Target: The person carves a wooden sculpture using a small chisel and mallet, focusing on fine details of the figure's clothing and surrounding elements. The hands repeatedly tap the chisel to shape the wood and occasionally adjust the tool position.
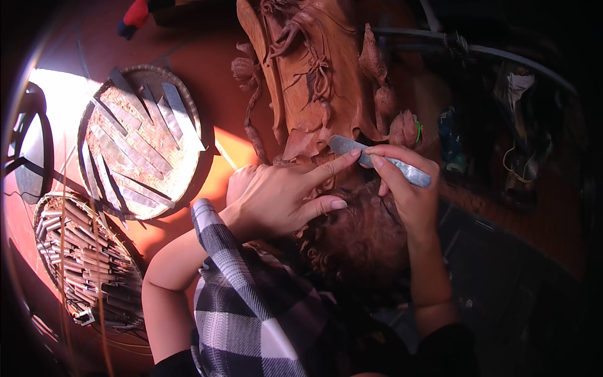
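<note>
A flat grey metal scraper blade (408, 172) with a rounded end is pinched in my right hand (407, 179). Its far end lies over a reddish-brown wooden carving (326, 81) with flowers, stems and buds in relief. My left hand (282, 195) reaches across from the left, palm down on the wood. Its index finger is stretched out and its tip touches the blade, while the thumb is spread apart below. The other left fingers are bent and partly hidden. A thin pale stick (225, 154) shows beside them; whether they hold it, I cannot tell.
On the left, a round woven tray (81, 135) holds several flat metal blades. Below it stands a woven basket (43, 235) packed with handled tools. A checked cloth (232, 314) covers my lap. Dark clutter (515, 138) and a curved metal bar (490, 50) lie to the right.
</note>
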A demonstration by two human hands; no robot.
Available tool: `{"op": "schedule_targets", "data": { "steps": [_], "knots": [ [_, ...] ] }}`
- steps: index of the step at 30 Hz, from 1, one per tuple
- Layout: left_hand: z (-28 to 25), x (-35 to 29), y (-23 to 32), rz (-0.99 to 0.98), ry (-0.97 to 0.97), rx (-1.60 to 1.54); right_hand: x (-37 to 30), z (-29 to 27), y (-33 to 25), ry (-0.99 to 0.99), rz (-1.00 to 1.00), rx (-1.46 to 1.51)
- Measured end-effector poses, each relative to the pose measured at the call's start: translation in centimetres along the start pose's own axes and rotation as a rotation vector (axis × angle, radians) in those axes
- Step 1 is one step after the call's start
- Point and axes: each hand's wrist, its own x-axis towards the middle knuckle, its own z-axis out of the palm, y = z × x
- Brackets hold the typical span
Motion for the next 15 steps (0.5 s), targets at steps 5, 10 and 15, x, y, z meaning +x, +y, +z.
{"op": "schedule_targets", "data": {
  "steps": [5,10,15],
  "knots": [
    [-0.5,0.5,0.9,-0.044,-0.064,0.067,-0.2,0.1,0.2,0.025,0.010,-0.009],
    [-0.7,0.4,0.6,-0.111,-0.097,0.008,-0.3,0.1,0.3,0.039,0.023,0.012],
    [-0.8,0.4,0.9,-0.077,-0.036,0.028,-0.1,0.3,0.1,0.017,-0.019,-0.028]
  ]
}}
